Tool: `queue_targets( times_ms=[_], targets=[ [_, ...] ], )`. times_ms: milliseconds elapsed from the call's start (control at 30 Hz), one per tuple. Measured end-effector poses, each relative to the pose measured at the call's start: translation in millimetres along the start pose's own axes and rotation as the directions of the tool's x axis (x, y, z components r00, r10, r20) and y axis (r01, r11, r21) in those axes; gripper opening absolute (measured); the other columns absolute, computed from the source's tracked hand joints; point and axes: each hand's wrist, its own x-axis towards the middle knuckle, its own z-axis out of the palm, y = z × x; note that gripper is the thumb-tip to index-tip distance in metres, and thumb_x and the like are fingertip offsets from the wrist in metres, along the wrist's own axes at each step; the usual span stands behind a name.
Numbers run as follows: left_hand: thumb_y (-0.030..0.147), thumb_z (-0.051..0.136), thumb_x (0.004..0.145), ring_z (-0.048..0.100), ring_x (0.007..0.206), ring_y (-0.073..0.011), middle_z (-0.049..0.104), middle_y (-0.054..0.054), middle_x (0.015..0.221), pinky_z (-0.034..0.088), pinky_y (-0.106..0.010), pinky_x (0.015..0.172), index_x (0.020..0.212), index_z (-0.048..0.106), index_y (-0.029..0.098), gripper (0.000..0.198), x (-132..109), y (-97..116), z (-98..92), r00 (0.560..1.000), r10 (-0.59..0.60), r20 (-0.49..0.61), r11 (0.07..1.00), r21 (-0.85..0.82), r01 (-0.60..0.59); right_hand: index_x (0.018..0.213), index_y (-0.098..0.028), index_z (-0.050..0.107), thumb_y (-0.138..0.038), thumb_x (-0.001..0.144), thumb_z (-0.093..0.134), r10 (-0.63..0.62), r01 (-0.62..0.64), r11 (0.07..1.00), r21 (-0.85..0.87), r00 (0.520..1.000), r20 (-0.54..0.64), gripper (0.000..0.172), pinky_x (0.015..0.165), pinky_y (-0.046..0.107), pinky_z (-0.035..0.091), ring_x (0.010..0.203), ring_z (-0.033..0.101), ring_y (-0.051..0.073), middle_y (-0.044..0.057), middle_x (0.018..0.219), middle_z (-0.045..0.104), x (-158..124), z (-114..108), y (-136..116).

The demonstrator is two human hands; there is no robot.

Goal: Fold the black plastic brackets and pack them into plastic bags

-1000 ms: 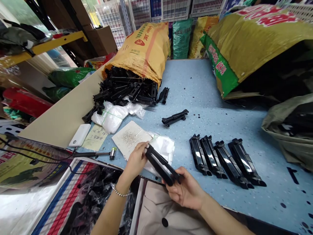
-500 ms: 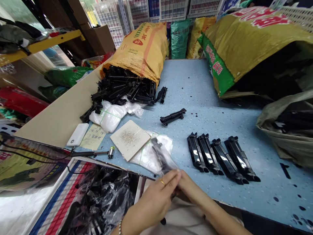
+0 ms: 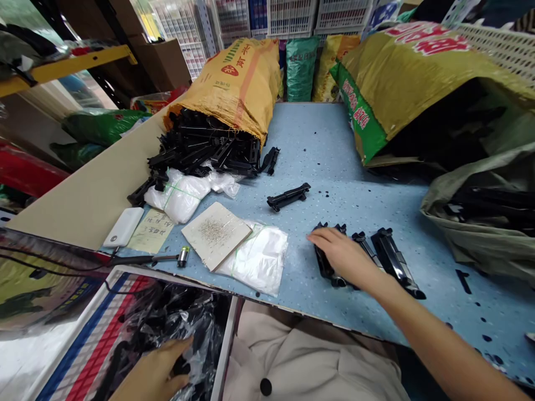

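Note:
My right hand (image 3: pixel 349 259) lies over the left end of a row of several long, glossy black plastic parts (image 3: pixel 395 262) on the blue table. Its fingers are stretched out across the leftmost part (image 3: pixel 322 262), covering much of it; whether they press on it is hidden. At lower left, my left hand (image 3: pixel 156 370) is above an open bin, its thumb and fingers apart and nothing visible between them. Beneath it lie black parts in clear plastic bags (image 3: pixel 196 328). A stack of clear bags (image 3: pixel 263 259) rests near the table edge, partly under a pale square tile (image 3: pixel 215 234).
An orange sack (image 3: pixel 234 83) spills black parts at the back left. A single black part (image 3: pixel 288 196) lies mid-table. Another open sack (image 3: pixel 401 100) and a grey bag (image 3: pixel 480 217) stand at right. A screwdriver-like tool (image 3: pixel 167 258) and white power bank (image 3: pixel 123 227) lie front left.
My hands were together on a bagged black part. They have separated: the left went down-left over the bin, the right moved to the row. The bagged part is out of my hands.

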Motion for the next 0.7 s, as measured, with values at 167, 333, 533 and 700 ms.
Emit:
queue_targets(
  times_ms=[167,333,533,700],
  targets=[
    [0.021,0.050,0.084,0.067,0.098,-0.0253,0.072,-0.009,0.103,0.051,-0.038,0.089,0.101,0.070,0.023,0.027,70,74,33.9,0.918,0.293,-0.268,0.928,-0.151,-0.340,0.105,-0.024,0.070,0.003,0.080,0.040,-0.204,0.247,0.928,-0.279,0.963,0.174,0.047,0.105,0.050,0.038,0.130,0.045,0.029,0.008,0.129,0.061,37,1,30],
    [0.018,0.057,0.081,0.057,0.105,-0.0315,0.064,-0.017,0.113,0.044,-0.048,0.092,0.094,0.067,0.015,0.017,133,146,46.6,0.761,0.269,-0.591,0.876,-0.179,-0.449,0.112,-0.023,0.066,-0.001,0.084,0.040,-0.280,0.343,0.900,-0.270,0.928,0.246,0.045,0.095,0.039,0.049,0.117,0.058,0.023,0.007,0.124,0.064,37,-24,21],
    [0.019,0.062,0.074,0.061,0.068,-0.0185,0.064,-0.003,0.070,0.048,-0.030,0.066,0.063,0.055,0.019,0.013,166,129,23.6,0.842,0.167,-0.513,0.843,-0.369,-0.392,0.125,-0.023,0.057,-0.033,0.091,0.048,0.058,-0.071,0.986,0.150,0.994,0.089,0.036,0.095,0.043,0.048,0.113,0.059,0.028,0.009,0.127,0.062,1,-33,17],
    [0.028,0.062,0.074,0.063,0.060,-0.0158,0.066,-0.001,0.065,0.047,-0.026,0.058,0.066,0.052,0.019,0.015,170,118,10.9,0.891,0.147,-0.429,0.779,-0.505,-0.371,0.118,-0.021,0.061,-0.043,0.085,0.059,0.224,-0.297,0.497,0.815,0.952,0.211,0.039,0.094,0.041,0.049,0.108,0.062,0.027,0.009,0.116,0.067,-7,12,-11]
  ],
)
